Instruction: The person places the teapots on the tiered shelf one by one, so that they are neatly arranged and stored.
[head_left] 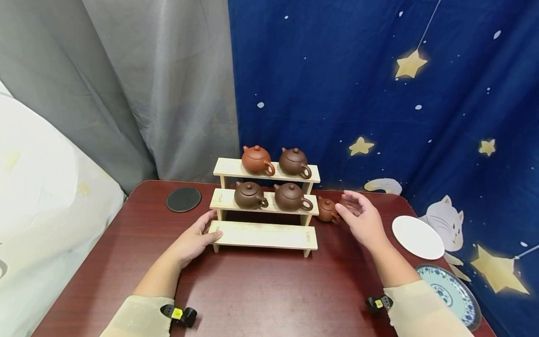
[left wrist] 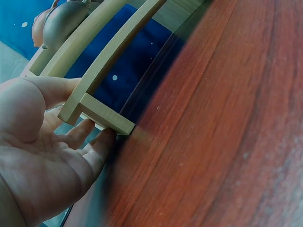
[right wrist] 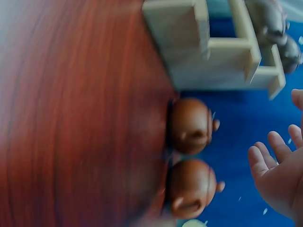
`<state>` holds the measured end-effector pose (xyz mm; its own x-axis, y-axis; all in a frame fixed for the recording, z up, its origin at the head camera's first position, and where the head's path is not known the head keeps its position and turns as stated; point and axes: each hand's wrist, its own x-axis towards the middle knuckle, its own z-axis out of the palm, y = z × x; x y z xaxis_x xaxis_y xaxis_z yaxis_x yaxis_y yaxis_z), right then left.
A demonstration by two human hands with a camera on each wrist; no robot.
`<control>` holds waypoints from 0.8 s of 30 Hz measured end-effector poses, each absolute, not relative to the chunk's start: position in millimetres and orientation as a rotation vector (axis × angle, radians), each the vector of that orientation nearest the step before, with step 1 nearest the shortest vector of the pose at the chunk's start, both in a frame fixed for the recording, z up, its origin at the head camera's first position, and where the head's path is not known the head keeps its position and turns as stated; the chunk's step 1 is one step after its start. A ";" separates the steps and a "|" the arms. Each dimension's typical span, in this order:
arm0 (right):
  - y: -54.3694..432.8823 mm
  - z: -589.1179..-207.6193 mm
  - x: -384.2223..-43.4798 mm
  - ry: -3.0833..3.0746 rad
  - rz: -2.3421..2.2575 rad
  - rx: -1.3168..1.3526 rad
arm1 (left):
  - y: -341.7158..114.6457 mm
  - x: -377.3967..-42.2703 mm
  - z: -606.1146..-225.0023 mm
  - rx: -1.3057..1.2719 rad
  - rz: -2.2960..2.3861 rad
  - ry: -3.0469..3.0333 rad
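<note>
My left hand (head_left: 194, 241) grips the left end of a three-tier wooden stand (head_left: 263, 235), thumb on the lowest board. In the left wrist view its fingers (left wrist: 97, 144) wrap behind the leg. An orange-red teapot (head_left: 255, 160) and a dark brown teapot (head_left: 294, 162) sit on the top tier. Two more dark teapots, one on the left (head_left: 248, 195) and one on the right (head_left: 289, 197), occupy the middle tier. Right of the stand, my right hand (head_left: 365, 223) hovers, fingers spread, near two reddish-brown teapots, one nearer the stand (right wrist: 189, 125) and one farther (right wrist: 191, 184); the hand partly hides them in the head view.
A black round coaster (head_left: 183, 200) lies on the dark red table (head_left: 269, 290) to the left. Along the right edge are a white plate (head_left: 418, 237) and a blue-patterned plate (head_left: 452, 292). Grey and blue curtains hang behind the table.
</note>
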<state>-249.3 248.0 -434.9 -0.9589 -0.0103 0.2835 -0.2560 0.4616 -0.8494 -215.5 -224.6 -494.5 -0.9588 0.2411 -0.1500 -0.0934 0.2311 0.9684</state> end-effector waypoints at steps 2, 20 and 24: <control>256.8 -439.1 -252.6 -2.465 1.489 0.203 | -224.8 -215.2 -494.6 0.138 1.794 2.236; 299.5 -463.6 -284.8 -2.630 1.613 -0.108 | -224.6 -215.4 -495.4 0.110 1.764 2.250; 300.8 -467.9 -290.1 -2.668 1.534 -0.093 | -225.2 -215.5 -495.4 0.114 1.768 2.251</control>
